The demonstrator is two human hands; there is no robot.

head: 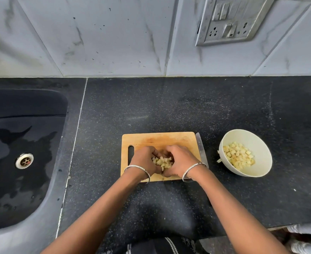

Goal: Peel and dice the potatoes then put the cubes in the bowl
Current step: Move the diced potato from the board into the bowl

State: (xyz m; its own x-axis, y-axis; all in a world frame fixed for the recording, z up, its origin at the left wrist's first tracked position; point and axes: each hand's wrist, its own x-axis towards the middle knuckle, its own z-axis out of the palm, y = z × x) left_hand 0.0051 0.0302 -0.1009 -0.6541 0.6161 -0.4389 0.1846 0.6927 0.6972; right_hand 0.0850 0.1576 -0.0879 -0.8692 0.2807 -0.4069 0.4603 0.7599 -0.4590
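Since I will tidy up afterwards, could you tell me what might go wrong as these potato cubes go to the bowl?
Potato cubes could slip from between the left hand and right hand before reaching the bowl; some already lie beside it. The knife lies beside the cutting board, in that path.

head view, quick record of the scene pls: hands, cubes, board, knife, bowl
left hand: cupped round the loose cubes on the cutting board
right hand: cupped round the same pile from the other side
knife: lying along the board's right edge, in neither hand
bowl: right of the board, partly filled with diced potato
stray pieces: on the counter at the bowl's left side
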